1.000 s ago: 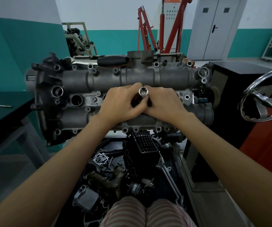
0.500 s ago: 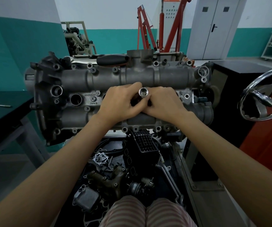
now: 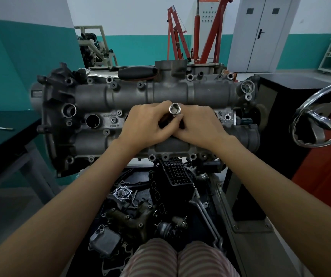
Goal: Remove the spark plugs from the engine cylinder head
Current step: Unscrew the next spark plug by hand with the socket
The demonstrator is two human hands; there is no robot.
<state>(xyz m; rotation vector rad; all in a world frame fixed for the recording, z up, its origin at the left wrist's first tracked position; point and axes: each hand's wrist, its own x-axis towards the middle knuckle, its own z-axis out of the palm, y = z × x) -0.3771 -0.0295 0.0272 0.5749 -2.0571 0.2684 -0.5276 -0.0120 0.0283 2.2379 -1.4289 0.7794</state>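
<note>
The grey cylinder head (image 3: 210,94) lies across the stand in front of me, with an open plug well (image 3: 92,120) at its left. A shiny spark plug socket (image 3: 175,110) stands upright over the middle of the head, its open end facing me. My left hand (image 3: 148,124) and my right hand (image 3: 198,124) meet around its shaft, fingers curled on it from both sides. The lower part of the socket and the well under it are hidden by my fingers. No spark plug is visible.
A black-handled tool (image 3: 138,72) lies on the far edge of the head. Loose engine parts fill the black tray (image 3: 140,206) below. A chrome handwheel (image 3: 320,118) juts out at right, a dark bench (image 3: 5,132) stands at left, and a red engine crane (image 3: 180,37) behind.
</note>
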